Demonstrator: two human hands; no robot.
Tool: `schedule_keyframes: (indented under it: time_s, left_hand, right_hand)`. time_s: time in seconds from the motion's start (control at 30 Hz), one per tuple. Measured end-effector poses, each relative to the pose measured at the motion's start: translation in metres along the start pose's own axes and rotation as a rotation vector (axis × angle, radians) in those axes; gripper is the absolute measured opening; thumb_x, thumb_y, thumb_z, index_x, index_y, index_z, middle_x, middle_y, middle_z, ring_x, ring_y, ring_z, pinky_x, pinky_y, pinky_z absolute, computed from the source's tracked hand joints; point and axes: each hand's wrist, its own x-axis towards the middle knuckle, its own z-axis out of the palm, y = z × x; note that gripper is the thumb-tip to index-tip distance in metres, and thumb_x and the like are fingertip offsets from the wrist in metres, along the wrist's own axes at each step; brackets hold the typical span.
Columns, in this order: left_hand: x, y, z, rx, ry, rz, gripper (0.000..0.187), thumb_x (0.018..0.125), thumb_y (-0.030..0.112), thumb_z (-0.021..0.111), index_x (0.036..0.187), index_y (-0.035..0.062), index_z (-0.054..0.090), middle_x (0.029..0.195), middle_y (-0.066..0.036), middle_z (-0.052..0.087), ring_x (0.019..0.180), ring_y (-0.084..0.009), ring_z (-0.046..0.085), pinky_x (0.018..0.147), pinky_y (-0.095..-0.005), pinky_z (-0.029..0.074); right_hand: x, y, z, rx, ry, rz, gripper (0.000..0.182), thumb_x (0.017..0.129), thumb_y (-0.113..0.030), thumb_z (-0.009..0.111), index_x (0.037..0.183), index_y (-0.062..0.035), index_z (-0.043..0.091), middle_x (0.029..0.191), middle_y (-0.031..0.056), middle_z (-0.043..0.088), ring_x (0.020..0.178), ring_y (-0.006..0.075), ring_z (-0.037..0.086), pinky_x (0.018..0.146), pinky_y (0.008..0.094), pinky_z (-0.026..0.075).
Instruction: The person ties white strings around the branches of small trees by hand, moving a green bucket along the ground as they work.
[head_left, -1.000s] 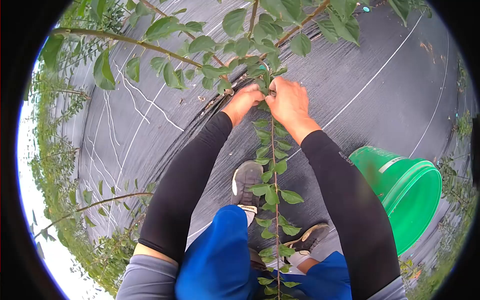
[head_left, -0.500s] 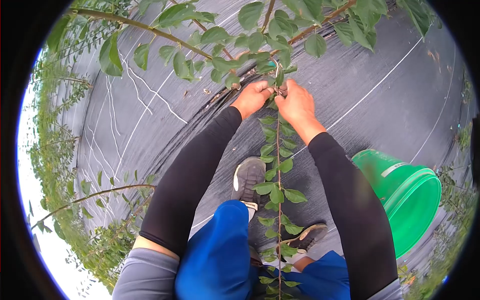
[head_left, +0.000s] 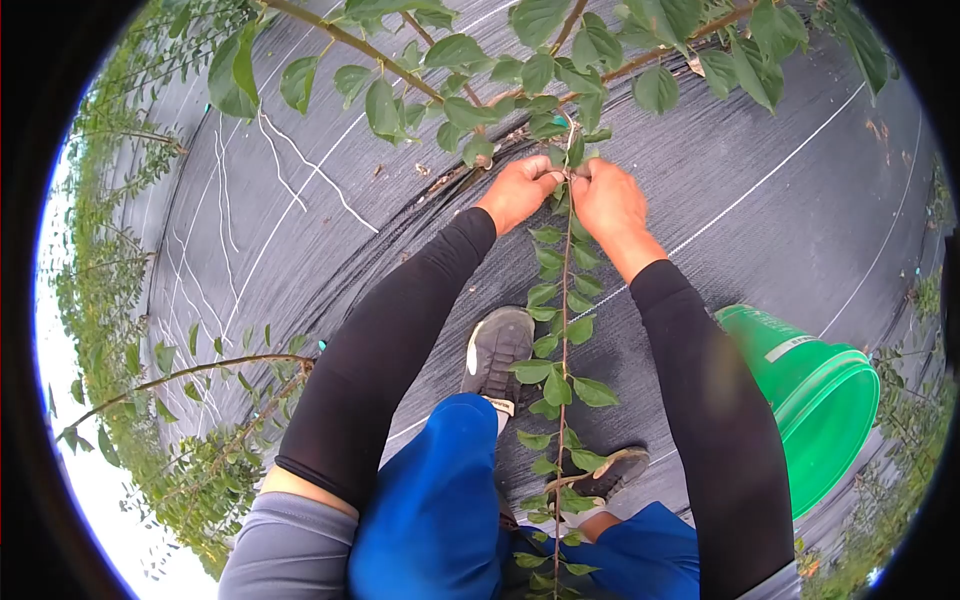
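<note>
Pinching right at a leafy stem [head_left: 564,385] with left hand [head_left: 516,194] and right hand [head_left: 611,206], just below some branches [head_left: 352,42], can't tell exactly what.

Bucket [head_left: 775,350] is resting on sheet [head_left: 760,250], right of shoes [head_left: 495,355]; stem [head_left: 564,390] is running between them, strings [head_left: 345,198] are lying forward-left, branches [head_left: 365,45] are spreading over sheet ahead.
</note>
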Motion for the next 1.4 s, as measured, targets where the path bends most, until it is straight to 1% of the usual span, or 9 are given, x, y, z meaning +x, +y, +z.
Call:
schedule_keyframes:
  time_s: [0.1, 0.17, 0.3, 0.57, 0.8, 0.87, 1.1, 1.27, 1.4]
  left_hand:
    - [-0.001, 0.0, 0.001, -0.042, 0.02, -0.023, 0.021, 0.089, 0.01, 0.052, 0.108, 0.0023, 0.057, 0.101, -0.002, 0.061, 0.089, -0.0078, 0.053, 0.082, -0.0249, 0.042]
    - [-0.002, 0.001, 0.001, -0.004, 0.02, -0.008, 0.021, 0.089, 0.01, 0.053, 0.107, 0.0019, 0.057, 0.101, -0.002, 0.061, 0.09, -0.0082, 0.053, 0.082, -0.0252, 0.042]
    - [-0.004, 0.003, 0.0, 0.148, 0.013, 0.053, 0.023, 0.087, 0.01, 0.055, 0.108, 0.0006, 0.056, 0.101, -0.005, 0.062, 0.094, -0.0101, 0.055, 0.085, -0.0259, 0.043]
    - [-0.005, 0.003, 0.002, 0.215, 0.012, 0.119, 0.026, 0.086, 0.008, 0.055, 0.11, -0.0007, 0.053, 0.102, -0.008, 0.063, 0.093, -0.0119, 0.057, 0.083, -0.0272, 0.045]
    - [-0.002, -0.002, 0.0, 0.22, 0.02, 0.149, 0.025, 0.087, 0.006, 0.053, 0.111, 0.0005, 0.053, 0.103, -0.008, 0.061, 0.095, -0.0121, 0.056, 0.085, -0.0271, 0.044]
    - [-0.001, -0.004, -0.001, 0.209, -0.004, 0.141, 0.025, 0.087, 0.006, 0.053, 0.111, 0.0011, 0.052, 0.103, -0.007, 0.06, 0.096, -0.0121, 0.055, 0.086, -0.0274, 0.043]
    - [-0.006, -0.003, -0.001, 0.11, -0.047, 0.135, 0.024, 0.088, 0.006, 0.052, 0.112, 0.0026, 0.051, 0.103, -0.004, 0.06, 0.095, -0.0109, 0.055, 0.086, -0.0273, 0.043]
    - [-0.003, -0.002, -0.001, 0.145, -0.007, 0.124, 0.023, 0.088, 0.006, 0.054, 0.111, 0.0032, 0.052, 0.101, -0.004, 0.06, 0.092, -0.0091, 0.054, 0.084, -0.0264, 0.043]
    - [-0.002, -0.001, -0.001, 0.09, -0.021, 0.146, 0.021, 0.088, 0.008, 0.055, 0.108, 0.003, 0.055, 0.1, -0.003, 0.061, 0.091, -0.0081, 0.054, 0.082, -0.0259, 0.044]
  right_hand:
    - [0.002, 0.006, 0.009, 0.09, 0.035, -0.058, 0.023, 0.08, -0.02, 0.056, 0.096, -0.0048, 0.063, 0.09, 0.015, 0.065, 0.087, 0.0323, 0.061, 0.077, 0.0402, 0.047]
    - [0.007, 0.012, 0.014, 0.283, -0.019, -0.026, 0.02, 0.081, -0.02, 0.056, 0.095, -0.0089, 0.063, 0.092, 0.0132, 0.065, 0.091, 0.0313, 0.06, 0.078, 0.0403, 0.047]
    - [0.009, 0.017, 0.019, 0.32, 0.031, -0.05, 0.018, 0.08, -0.018, 0.056, 0.093, -0.0086, 0.064, 0.089, 0.0142, 0.065, 0.089, 0.0323, 0.06, 0.077, 0.041, 0.047]
    - [0.006, 0.015, 0.004, 0.01, 0.11, -0.249, 0.011, 0.078, -0.015, 0.056, 0.082, -0.0058, 0.061, 0.082, 0.0167, 0.063, 0.08, 0.0374, 0.059, 0.07, 0.0469, 0.046]
    - [0.014, 0.019, -0.002, -0.042, 0.097, -0.315, 0.013, 0.077, -0.013, 0.055, 0.086, -0.0075, 0.063, 0.085, 0.0171, 0.063, 0.082, 0.0368, 0.06, 0.072, 0.0458, 0.047]
    - [0.017, 0.02, -0.003, 0.016, 0.008, -0.254, 0.017, 0.078, -0.011, 0.054, 0.091, -0.0091, 0.065, 0.088, 0.017, 0.063, 0.084, 0.0357, 0.06, 0.074, 0.0445, 0.047]
    - [0.016, 0.017, -0.009, -0.006, -0.032, -0.251, 0.017, 0.078, -0.011, 0.055, 0.092, -0.0097, 0.064, 0.09, 0.0141, 0.063, 0.089, 0.0336, 0.059, 0.076, 0.0434, 0.046]
    - [0.001, 0.014, -0.009, -0.153, 0.283, -0.531, 0.012, 0.073, -0.012, 0.061, 0.084, -0.0066, 0.06, 0.083, 0.0107, 0.056, 0.081, 0.0323, 0.057, 0.07, 0.0435, 0.046]
    - [0.0, 0.012, -0.012, -0.228, 0.302, -0.664, 0.01, 0.071, -0.012, 0.062, 0.079, -0.007, 0.058, 0.079, 0.0097, 0.056, 0.078, 0.0301, 0.058, 0.067, 0.041, 0.046]
